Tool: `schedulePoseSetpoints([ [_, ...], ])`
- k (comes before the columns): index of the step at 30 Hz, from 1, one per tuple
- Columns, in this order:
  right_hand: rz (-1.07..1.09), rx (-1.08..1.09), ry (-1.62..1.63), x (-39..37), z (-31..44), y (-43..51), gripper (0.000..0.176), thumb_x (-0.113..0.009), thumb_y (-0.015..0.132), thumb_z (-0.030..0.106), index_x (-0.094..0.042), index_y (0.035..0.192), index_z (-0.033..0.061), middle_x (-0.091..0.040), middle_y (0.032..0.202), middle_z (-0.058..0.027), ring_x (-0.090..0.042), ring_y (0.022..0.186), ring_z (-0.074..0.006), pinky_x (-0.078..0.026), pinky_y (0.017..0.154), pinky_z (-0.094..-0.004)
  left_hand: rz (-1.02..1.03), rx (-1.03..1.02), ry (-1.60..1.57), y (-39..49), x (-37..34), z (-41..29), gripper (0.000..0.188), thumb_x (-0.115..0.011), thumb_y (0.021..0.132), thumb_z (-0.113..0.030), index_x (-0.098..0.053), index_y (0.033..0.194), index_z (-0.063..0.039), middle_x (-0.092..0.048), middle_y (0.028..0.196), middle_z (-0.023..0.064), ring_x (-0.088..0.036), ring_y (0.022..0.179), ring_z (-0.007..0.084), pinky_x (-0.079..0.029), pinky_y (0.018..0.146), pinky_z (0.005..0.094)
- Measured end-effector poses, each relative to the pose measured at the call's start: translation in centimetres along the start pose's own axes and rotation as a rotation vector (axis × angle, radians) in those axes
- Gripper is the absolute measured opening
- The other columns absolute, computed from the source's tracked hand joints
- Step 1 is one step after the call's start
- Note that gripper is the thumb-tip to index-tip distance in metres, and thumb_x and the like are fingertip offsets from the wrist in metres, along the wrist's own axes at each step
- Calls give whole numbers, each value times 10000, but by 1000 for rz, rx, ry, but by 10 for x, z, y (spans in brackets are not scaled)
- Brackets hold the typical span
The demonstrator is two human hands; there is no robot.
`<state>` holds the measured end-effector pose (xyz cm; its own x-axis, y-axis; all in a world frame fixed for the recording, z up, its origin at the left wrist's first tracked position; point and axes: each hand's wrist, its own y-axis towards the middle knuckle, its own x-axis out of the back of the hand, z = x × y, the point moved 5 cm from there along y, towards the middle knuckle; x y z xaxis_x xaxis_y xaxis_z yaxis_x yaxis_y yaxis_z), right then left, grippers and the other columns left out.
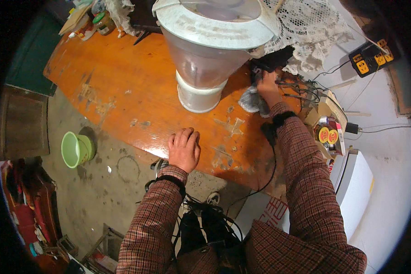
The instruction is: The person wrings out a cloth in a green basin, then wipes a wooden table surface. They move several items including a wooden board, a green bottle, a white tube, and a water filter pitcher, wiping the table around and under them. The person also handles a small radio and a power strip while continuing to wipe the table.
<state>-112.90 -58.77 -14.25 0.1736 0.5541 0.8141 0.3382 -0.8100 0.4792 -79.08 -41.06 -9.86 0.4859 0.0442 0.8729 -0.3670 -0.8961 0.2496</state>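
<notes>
My left hand (pixel 184 149) rests palm down on the near edge of the worn orange wooden table (pixel 133 102), with nothing seen in it. At the table's right side, my right hand (pixel 269 87) reaches to a dark bundle (pixel 272 63); its fingertips are partly hidden, so whether it grips anything is unclear. A crumpled grey plastic bag (pixel 251 99) lies against that hand's left side. Between and beyond my hands stands a large clear plastic container with a pale lid (pixel 215 32) and a white base (pixel 201 94).
Black cables (pixel 303 89) lie tangled beside my right hand. A cardboard box (pixel 314 118) of packaged goods sits at the right edge. White lace cloth (pixel 303 29) hangs behind, near a power strip (pixel 372 59). Jars (pixel 103 23) stand far left. A green bucket (pixel 76 149) is on the floor.
</notes>
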Motion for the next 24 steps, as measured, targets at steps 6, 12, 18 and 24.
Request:
schedulePoseSetpoints([
  [6, 478, -100, 393, -67, -28, 9, 262, -518, 867, 117, -658, 1043, -18, -661, 1020, -221, -636, 934, -424, -544, 805, -486, 51, 16, 7, -1, -4, 2, 390, -622, 834, -122, -556, 1217, -90, -517, 1275, 110, -464, 1232, 290, -313, 1034, 482],
  [12, 236, -159, 634, 36, -18, -32, 379, -542, 848, 69, -640, 1212, 113, -592, 1250, -221, -636, 1019, -394, -513, 880, -461, -8, 9, -24, 0, 1, -1, 380, -628, 807, -112, -574, 1182, -79, -544, 1248, 108, -484, 1202, 305, -316, 1040, 485],
  [18, 547, -517, 1136, 101, -8, -56, 370, -496, 851, -3, -624, 1198, 11, -599, 1259, -202, -583, 1150, -340, -458, 980, -389, 13, 20, -20, -2, -2, 1, 393, -626, 802, -120, -571, 1190, -85, -535, 1262, 103, -476, 1209, 303, -314, 1043, 488],
  [24, 157, -155, 764, 80, 24, 16, 457, -504, 928, 155, -510, 1380, 86, -546, 1352, -198, -467, 1309, -351, -388, 1072, -394, 16, 9, 14, -3, -4, 1, 401, -622, 823, -125, -553, 1217, -84, -516, 1289, 113, -464, 1236, 289, -309, 1043, 489],
])
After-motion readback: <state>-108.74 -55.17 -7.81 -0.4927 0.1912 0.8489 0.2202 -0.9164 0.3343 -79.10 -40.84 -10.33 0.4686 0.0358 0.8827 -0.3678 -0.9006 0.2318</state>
